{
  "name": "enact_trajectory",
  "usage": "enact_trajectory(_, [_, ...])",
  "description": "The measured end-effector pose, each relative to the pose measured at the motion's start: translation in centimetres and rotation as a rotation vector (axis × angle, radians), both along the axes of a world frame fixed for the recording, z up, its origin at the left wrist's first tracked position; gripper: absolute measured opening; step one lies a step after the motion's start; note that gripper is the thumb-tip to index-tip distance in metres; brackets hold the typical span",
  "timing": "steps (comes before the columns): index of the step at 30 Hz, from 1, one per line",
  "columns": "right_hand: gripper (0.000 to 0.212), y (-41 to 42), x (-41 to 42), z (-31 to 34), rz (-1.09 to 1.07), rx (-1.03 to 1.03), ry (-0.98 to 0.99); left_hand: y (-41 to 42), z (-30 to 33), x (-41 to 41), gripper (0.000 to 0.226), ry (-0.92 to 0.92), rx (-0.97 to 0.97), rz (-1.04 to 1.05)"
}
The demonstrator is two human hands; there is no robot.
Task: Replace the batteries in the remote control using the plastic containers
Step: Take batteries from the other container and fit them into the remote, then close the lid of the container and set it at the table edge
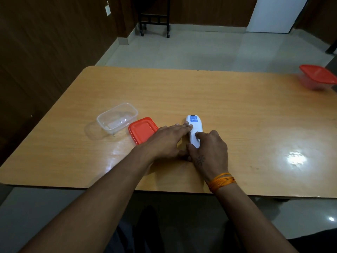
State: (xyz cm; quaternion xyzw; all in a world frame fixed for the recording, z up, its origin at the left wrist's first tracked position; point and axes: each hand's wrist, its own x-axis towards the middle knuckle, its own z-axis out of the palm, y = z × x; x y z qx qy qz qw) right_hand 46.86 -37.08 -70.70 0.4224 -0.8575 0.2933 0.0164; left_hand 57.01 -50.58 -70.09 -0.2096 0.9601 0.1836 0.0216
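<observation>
Leaning over the wooden table [218, 99], the person has both hands on the white remote [194, 127], which lies back-side up near the middle of the table with a blue label at its far end. The left hand [169, 141] lies flat beside it, fingers straight and together, their tips resting against the remote's left edge to steady it. The right hand [209, 148] is curled over the near half, one fingertip pressing on the back where the battery cover seems to be; whether that cover has begun to slide I cannot tell from here.

To do this well, I'd judge the left hand should pin the body firmly while the right pushes the cover along the remote's length, not downward, so it slides free instead of jamming.

An open clear tub [117, 116] stands to the left, its red lid [143, 129] lying just beside it and close to the left wrist. A second tub with a red lid on [318, 76] sits at the far right edge of the table, well apart and close enough to the edge that a careless reach could knock it off. Between the remote and that tub the tabletop is bare, giving plenty of room to set parts down.
</observation>
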Motion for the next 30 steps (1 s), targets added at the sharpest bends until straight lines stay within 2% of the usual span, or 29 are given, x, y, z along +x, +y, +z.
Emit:
enact_trajectory(5, [0.026, -0.1, -0.1, 0.2, -0.018, 0.020, 0.003, 0.4, 0.4, 0.2, 0.099, -0.016, 0.014, 0.013])
enact_trajectory(12, [0.042, 0.1, -0.6, 0.7, -0.067, 0.039, -0.063, 2.0, 1.4, 0.9, 0.108, 0.004, 0.051, 0.090])
enact_trajectory(15, [0.037, 0.5, -1.2, 1.4, -0.133, -0.031, -0.211, 2.5, 1.5, 0.8, 0.112, -0.034, 0.044, 0.111])
enact_trajectory(18, [0.034, 1.0, -2.2, 1.8, -0.155, -0.097, -0.370, 2.8, 1.7, 0.4, 0.102, -0.099, 0.006, 0.094])
enact_trajectory(23, [0.058, 1.6, -3.7, 2.2, -0.133, -0.002, -0.562, 3.1, 1.9, 0.3, 0.096, -0.131, -0.017, 0.091])
enact_trajectory(25, [0.062, 1.9, -4.0, 2.0, -0.115, 0.049, -0.516, 3.2, 1.8, 0.3, 0.095, -0.144, -0.035, 0.085])
enact_trajectory(28, [0.047, 2.4, -4.1, 1.5, -0.138, 0.070, -0.300, 3.6, 1.9, 0.4, 0.095, -0.156, -0.049, 0.089])
enact_trajectory(30, [0.045, 2.5, -4.0, 1.3, -0.178, 0.078, -0.169, 3.7, 2.0, 0.4, 0.093, -0.160, -0.060, 0.088])
